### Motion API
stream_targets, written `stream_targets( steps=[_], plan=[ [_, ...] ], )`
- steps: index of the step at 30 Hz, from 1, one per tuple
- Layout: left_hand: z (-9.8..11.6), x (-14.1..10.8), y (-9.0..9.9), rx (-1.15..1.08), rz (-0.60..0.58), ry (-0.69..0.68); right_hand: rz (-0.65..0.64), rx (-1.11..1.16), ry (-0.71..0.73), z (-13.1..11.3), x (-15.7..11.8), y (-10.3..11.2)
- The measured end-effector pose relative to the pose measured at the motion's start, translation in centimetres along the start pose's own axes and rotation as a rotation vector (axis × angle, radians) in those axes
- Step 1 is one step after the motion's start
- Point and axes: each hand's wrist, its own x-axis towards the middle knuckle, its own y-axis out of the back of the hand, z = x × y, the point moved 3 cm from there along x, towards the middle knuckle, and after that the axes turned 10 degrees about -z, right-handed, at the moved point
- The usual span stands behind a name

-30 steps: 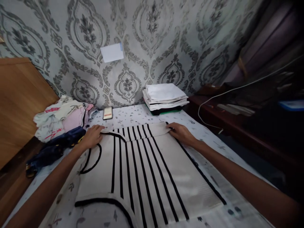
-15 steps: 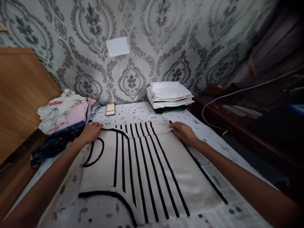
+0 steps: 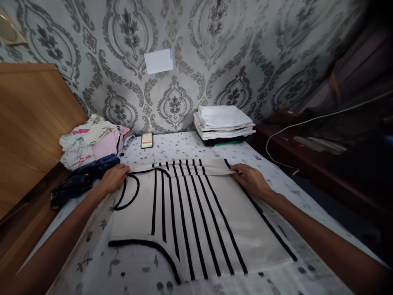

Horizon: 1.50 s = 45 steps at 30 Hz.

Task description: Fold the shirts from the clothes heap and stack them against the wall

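A cream sleeveless top with black stripes and black edging [image 3: 141, 221] lies sideways on a patterned white sheet, its neckline to the left and its hem to the right. Its far side edge is folded over in a narrow strip. My left hand [image 3: 115, 178] pinches the far left corner of the top, near the shoulder. At the far right corner, by the hem, my right hand [image 3: 252, 180] grips the folded strip between thumb and fingers.
Folded white clothes [image 3: 225, 119] are stacked near the wall. Crumpled clothes [image 3: 89, 143] and a dark blue garment [image 3: 73, 182] lie at left, beside a wooden panel [image 3: 33, 131]. A small framed card [image 3: 147, 140] rests by the wall. A white cable [image 3: 307, 121] hangs at right.
The view has shifted slightly, so most things appear further right. Both hands still hold the far edge, and the folded strip by my right hand looks slightly lifted.
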Motion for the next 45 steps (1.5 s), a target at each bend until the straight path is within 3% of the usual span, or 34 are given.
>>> stream_targets(
  steps=[2,4,6,9,11,15,19,25,28,32,34,37,41,45],
  plan=[
    [0.5,0.0,0.3,0.033,0.012,0.001,-0.006,0.002,-0.007,-0.1,0.1,0.0],
    [2.3,0.4,0.9,0.04,0.085,-0.031,-0.025,0.006,-0.008,-0.2,0.2,0.1],
    [5.5,1.1,1.3,0.011,0.146,-0.127,-0.041,0.01,-0.01,-0.3,0.3,0.1],
    [11.6,2.6,1.6,0.037,0.129,-0.314,-0.035,0.006,-0.026,-0.5,0.3,0.1],
    [14.7,3.5,1.8,0.098,0.116,-0.35,-0.034,0.004,-0.04,-0.6,0.4,0.2],
    [16.7,4.3,2.9,0.114,0.146,-0.318,-0.048,0.027,-0.071,-1.0,0.7,0.5],
    [16.3,3.1,3.6,-0.012,0.205,-0.35,0.011,0.049,-0.064,-1.1,0.6,1.0],
    [16.1,1.3,2.1,-0.174,0.091,-0.457,0.008,-0.027,-0.016,-0.7,-0.5,0.4],
    [12.9,0.8,1.4,-0.226,0.113,-0.371,-0.006,-0.07,-0.02,-0.3,-0.7,0.1],
    [6.1,0.0,0.4,-0.166,0.154,-0.097,-0.028,-0.1,-0.017,-0.3,-0.5,0.1],
    [3.3,-0.4,-0.2,-0.106,0.121,0.003,-0.03,-0.107,-0.01,-0.6,-0.5,0.1],
    [1.1,-1.0,-1.0,-0.086,0.038,0.055,-0.032,-0.122,-0.004,-0.9,-0.6,0.1],
    [0.7,-1.4,-0.6,-0.028,0.002,0.076,-0.078,-0.162,-0.013,-1.1,-0.9,0.9],
    [2.2,-0.1,0.6,0.019,0.068,0.041,-0.16,-0.177,-0.02,-3.0,0.2,1.8]
  ],
)
